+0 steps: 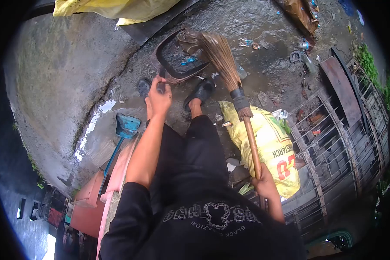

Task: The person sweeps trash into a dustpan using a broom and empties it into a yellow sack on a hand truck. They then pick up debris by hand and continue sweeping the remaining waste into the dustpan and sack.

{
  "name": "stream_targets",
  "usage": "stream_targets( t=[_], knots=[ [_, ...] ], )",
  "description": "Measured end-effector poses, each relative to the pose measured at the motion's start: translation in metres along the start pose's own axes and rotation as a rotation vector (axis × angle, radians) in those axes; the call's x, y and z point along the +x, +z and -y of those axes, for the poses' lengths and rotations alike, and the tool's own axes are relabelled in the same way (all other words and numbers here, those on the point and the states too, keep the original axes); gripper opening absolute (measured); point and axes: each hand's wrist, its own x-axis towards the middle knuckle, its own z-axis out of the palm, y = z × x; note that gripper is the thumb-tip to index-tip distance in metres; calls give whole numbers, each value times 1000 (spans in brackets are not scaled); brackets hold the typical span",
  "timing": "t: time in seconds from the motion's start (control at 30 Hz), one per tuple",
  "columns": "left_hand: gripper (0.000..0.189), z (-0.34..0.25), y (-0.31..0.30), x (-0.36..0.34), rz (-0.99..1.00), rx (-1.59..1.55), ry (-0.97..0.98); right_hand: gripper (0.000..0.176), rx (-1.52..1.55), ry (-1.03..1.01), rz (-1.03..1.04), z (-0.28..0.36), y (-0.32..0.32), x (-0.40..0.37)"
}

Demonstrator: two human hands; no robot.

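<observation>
Grips broom (222,56) by brown stick in right hand (264,183): stiff brown bristles, dark-bound neck, tips at dustpan's edge. Holds reddish, grimy dustpan (177,79) by handle in left hand (161,96), over wet ground (264,26).

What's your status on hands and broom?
Left hand gripping dustpan. Right hand on stick broom, bristles by dustpan's edge. Yellow sack close by broom handle.

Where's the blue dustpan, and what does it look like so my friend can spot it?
Find the pink wall beyond the person's left arm. Beside it is the dustpan, with a blue scoop and long, thin handle. The pan at the left hand is brownish instead.
</observation>
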Motion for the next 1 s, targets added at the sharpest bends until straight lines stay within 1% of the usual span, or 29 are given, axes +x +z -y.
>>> stream_targets(
  t=[0.07, 0.1, 0.13, 0.2, 0.23, 0.3, 0.33, 0.4, 0.43, 0.47, 0.53, 0.57, 0.6, 0.7, 0.73, 0.77, 0.8, 0.87, 0.9, 0.97, 1.0],
  knots=[
    [15, 2, -6, -4, 41, 21, 13, 34, 308, 238, 45, 21, -14, 2],
    [16, 4, -6, -6, 41, 9, 37, 32, 275, 78, -57, 2, -9, 12],
    [16, 6, -6, -8, 40, 12, 32, 30, 156, -42, -122, -2, -10, 27],
    [17, 7, -4, -7, 47, 54, 33, 30, -10, 25, -183, 13, -13, 53],
    [17, 4, -4, -8, 52, 51, 33, 30, -9, 30, -186, 16, -11, 67],
    [19, -5, -4, -4, 85, 53, -28, 30, 51, 137, -5, 16, -1, 90],
    [19, -5, -4, 0, 86, 49, -19, 42, 102, 189, 89, 22, 9, 87],
    [22, 3, -7, 1, 59, 30, -44, 51, 169, 203, 233, 16, 33, 73],
    [24, 14, -10, 5, 88, 51, 51, 45, 176, 201, 283, 17, 42, 63],
    [24, 14, -10, 6, 88, 44, 50, 40, 182, 191, 327, 20, 48, 56],
    [24, 13, -9, 7, 94, 49, 26, 43, 168, 157, 343, 17, 56, 43],
    [23, 5, -7, 6, 58, -42, -27, 43, 225, 130, 383, 16, 57, 38],
    [23, 4, -4, 7, 56, -47, -23, 43, 281, 101, 424, 15, 57, 35],
    [22, -5, -1, 6, 83, -43, 12, 47, 251, 72, 441, 4, 59, 26],
    [24, -7, -2, 6, 114, 24, 43, 48, 237, 59, 455, -1, 61, 23],
    [25, -10, -2, 6, 145, 92, 76, 49, 275, 22, 422, -10, 63, 20],
    [25, -8, -2, 6, 144, 93, 79, 49, 275, 19, 422, -2, 57, 13],
    [23, -2, -5, 8, 131, 114, 83, 45, 355, 180, 376, 16, 39, -7],
    [23, 2, -9, 8, 135, 119, 89, 45, 362, 177, 377, 17, 34, -10],
    [21, 8, -17, 8, 140, 43, 91, 44, 267, 153, 172, 9, 22, -17],
    [18, 9, -20, 6, 123, -5, 78, 44, 280, 160, 160, 2, 17, -14]
  ],
)
